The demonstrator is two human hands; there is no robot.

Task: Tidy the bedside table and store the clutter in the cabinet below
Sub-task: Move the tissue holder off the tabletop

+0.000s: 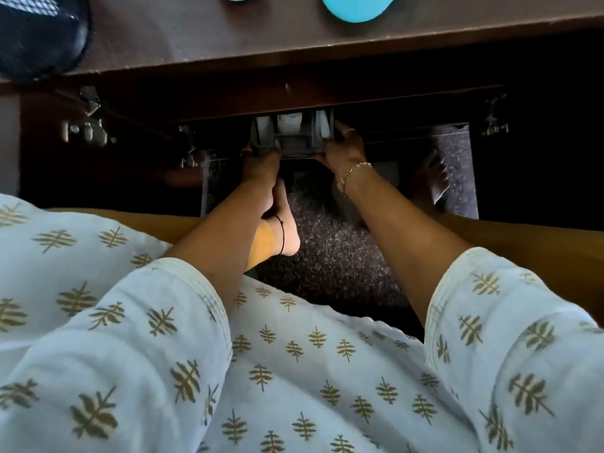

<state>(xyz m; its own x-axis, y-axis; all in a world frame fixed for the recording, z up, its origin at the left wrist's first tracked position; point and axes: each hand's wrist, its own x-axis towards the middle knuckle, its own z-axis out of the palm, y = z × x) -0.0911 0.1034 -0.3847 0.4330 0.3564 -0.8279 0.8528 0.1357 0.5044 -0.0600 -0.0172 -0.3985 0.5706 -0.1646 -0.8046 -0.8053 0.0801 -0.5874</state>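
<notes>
Both hands, left hand [258,160] and right hand [343,152], grip a grey organiser [292,134] at the dark cabinet [523,103] mouth. Tilt it and the contents could spill

Grey organiser [292,135]: open-frame plastic caddy with compartments, pale items inside, too dim to identify. It sat level at the mouth of the cabinet [359,103], just under the dark brown table [196,31] edge. Cabinet interior was dark, doors swung open, hinges showing on both sides. On the table: two light-blue rounded items [354,6] and a black mesh object [39,31] at far left.
</notes>
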